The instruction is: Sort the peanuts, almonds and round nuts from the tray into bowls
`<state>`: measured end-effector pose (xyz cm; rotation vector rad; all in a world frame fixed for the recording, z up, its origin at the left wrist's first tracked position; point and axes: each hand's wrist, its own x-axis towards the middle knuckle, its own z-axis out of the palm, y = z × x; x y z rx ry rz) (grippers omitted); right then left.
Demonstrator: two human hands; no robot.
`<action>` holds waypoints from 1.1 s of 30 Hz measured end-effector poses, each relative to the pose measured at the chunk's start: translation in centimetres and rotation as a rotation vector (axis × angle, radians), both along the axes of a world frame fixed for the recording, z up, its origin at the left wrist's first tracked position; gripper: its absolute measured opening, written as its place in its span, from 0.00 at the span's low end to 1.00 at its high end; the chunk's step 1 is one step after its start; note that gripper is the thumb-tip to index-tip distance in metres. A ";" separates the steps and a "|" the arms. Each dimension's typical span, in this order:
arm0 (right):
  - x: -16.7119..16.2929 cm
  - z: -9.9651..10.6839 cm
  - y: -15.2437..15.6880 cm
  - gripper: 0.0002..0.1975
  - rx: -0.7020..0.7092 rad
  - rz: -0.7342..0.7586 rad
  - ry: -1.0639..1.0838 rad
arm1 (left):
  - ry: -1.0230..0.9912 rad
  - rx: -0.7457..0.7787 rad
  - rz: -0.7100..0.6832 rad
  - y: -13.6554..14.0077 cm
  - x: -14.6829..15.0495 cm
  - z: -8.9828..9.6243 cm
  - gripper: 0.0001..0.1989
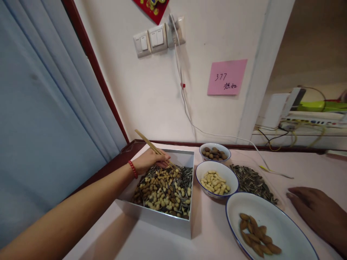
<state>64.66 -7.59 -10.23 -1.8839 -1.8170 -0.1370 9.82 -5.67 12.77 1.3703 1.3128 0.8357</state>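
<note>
My left hand [153,161], with a red bead bracelet at the wrist, is closed around a pair of wooden chopsticks [148,141]. It hangs over the far side of a white box [168,218]. The chopsticks' lower tips reach into peanuts in their shells [159,187] mixed with striped sunflower seeds [187,175]. Whether the tips pinch a peanut, I cannot tell. At the right edge, my right hand [317,213] rests on the table, holding nothing, thumb and forefinger slightly apart. Its other fingers are partly hidden.
Right of the box stand a bowl [199,179] of peanuts, a smaller bowl [228,156] of round brown nuts and a large oval dish [290,231] with several almonds. A sunflower-seed pile [253,182] lies behind the dish. A white cable [217,133] runs from the wall socket onto the table.
</note>
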 end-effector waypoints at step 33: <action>0.5 -0.5 0.2 0.31 -0.028 0.033 -0.018 | 0.252 0.078 -0.292 -3.5 1.7 1.9 0.08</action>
